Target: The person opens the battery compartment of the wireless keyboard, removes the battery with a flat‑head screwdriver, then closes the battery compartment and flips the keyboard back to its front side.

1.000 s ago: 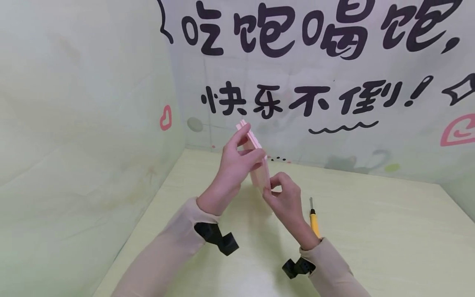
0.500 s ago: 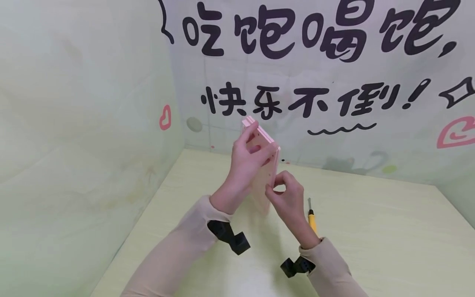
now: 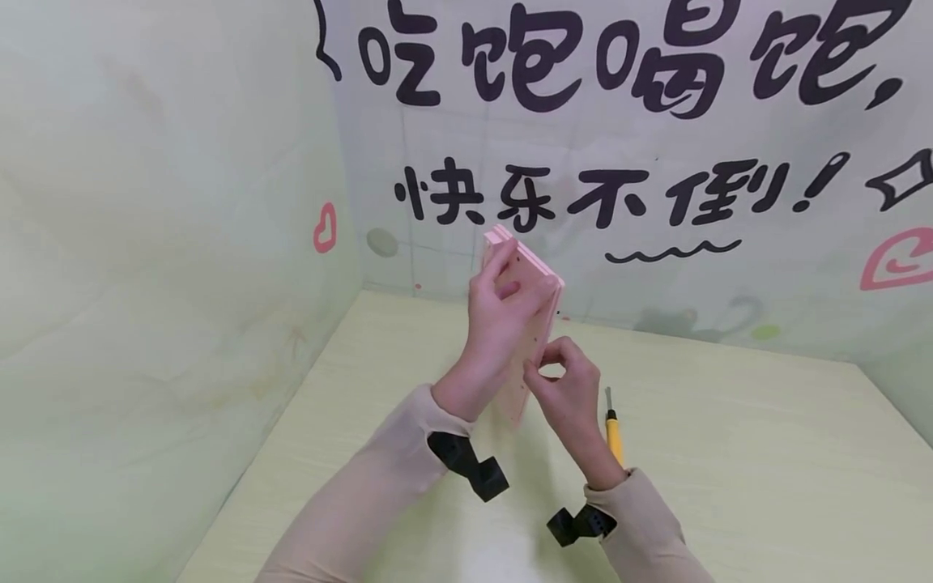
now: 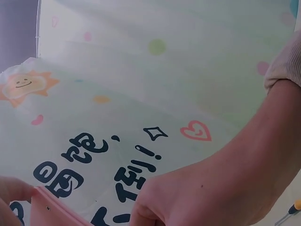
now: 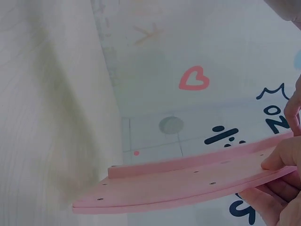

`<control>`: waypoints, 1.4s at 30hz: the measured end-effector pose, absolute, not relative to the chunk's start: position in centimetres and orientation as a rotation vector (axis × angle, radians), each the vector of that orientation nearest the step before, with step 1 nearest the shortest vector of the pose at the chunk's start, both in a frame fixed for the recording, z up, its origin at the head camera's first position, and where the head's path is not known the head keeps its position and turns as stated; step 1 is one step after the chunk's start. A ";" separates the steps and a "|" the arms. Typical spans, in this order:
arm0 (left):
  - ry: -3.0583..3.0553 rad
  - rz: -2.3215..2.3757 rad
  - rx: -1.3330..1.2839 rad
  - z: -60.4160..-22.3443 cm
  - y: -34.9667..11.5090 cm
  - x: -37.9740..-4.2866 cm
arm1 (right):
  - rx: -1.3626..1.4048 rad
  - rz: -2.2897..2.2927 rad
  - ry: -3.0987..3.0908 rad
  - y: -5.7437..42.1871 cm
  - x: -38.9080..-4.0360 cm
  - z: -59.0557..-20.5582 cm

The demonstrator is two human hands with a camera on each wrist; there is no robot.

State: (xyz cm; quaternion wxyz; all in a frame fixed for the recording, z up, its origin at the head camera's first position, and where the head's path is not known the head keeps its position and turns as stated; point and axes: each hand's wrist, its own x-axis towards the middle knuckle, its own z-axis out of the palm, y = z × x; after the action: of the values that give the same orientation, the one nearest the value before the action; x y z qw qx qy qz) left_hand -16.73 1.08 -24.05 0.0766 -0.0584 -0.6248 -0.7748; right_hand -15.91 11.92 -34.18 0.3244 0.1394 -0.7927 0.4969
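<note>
A thin pink panel (image 3: 517, 397) is held up on a tilt above the table in the head view. Small holes dot its face, and in the right wrist view the panel (image 5: 160, 188) has a raised strip along one long edge. My left hand (image 3: 492, 324) grips the upper part, fingers spread over the top edge. Lower down, my right hand (image 3: 572, 393) pinches the right-hand edge between thumb and index finger. Only a corner of the panel (image 4: 51, 212) shows in the left wrist view, beside the right hand (image 4: 183, 202).
A screwdriver (image 3: 614, 433) with a yellow handle lies on the pale table (image 3: 729, 470), just right of my right wrist. Behind the table stands a printed backdrop (image 3: 619, 138) with large black lettering. Another pale wall (image 3: 182, 243) closes off the left side.
The panel has turned so that more of its face shows in the head view. My left hand has moved right with its top; the right hand stays nearly in place.
</note>
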 end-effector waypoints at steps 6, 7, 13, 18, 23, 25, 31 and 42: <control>-1.864 -2.312 -0.183 -24.3 1.6 -16.8 | 0.284 1.374 -2.087 11.7 -15.8 -34.3; -1.865 -2.310 -0.183 -24.4 1.6 -16.9 | 0.276 1.377 -2.089 11.7 -15.8 -34.3; -1.884 -2.341 -0.196 -25.0 1.7 -17.2 | 0.248 1.380 -2.095 11.9 -15.8 -34.5; -1.913 -2.357 -0.216 -25.7 1.6 -17.3 | 0.219 1.381 -2.090 12.2 -15.8 -34.6; -1.918 -2.377 -0.268 -26.5 1.2 -17.3 | 0.212 1.404 -2.072 12.4 -15.8 -34.6; -1.920 -2.393 -0.284 -26.7 1.0 -17.3 | 0.214 1.420 -2.059 12.5 -15.9 -34.6; -1.958 -2.412 -0.260 -28.0 0.2 -17.8 | 0.204 1.460 -2.031 12.3 -15.6 -33.5; -1.995 -2.412 -0.131 -31.2 -1.5 -18.3 | 0.158 1.586 -1.973 11.8 -14.3 -31.2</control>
State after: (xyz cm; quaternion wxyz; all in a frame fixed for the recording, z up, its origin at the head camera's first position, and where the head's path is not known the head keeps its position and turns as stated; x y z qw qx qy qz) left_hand -18.35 -1.48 -31.21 0.0044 -0.0417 -0.6368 -0.7699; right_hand -14.30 11.76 -31.16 0.2982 0.0596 -0.7425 0.5969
